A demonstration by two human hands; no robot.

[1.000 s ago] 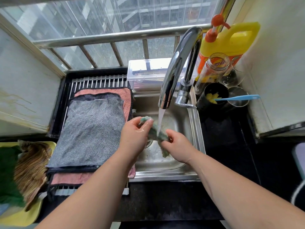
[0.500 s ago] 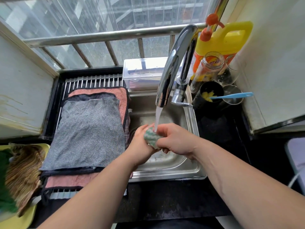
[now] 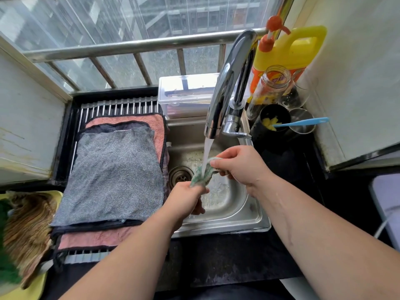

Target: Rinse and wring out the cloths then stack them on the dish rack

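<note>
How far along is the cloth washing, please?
Done: grey cloth and pink cloth lie stacked on the rack. In hand: left hand and right hand hold a green cloth under the running tap. Left: wringing and stacking it; more cloths seemingly wait on the tray.

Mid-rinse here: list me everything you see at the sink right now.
sink: one, steel, centre
tap: one, chrome, running
dish rack: one, steel bars, left of the sink
green cloth: one, green-white, under the running tap
grey cloth: one, grey, top of the dish rack's stack
pink cloth: one, pink, lower in that stack
plastic box: one, clear, behind the sink
bottle: one, yellow with orange pump, right of the tap
jar: one, clear glass, in front of the bottle
left hand: grips the green cloth's lower end
right hand: pinches its upper end
</note>
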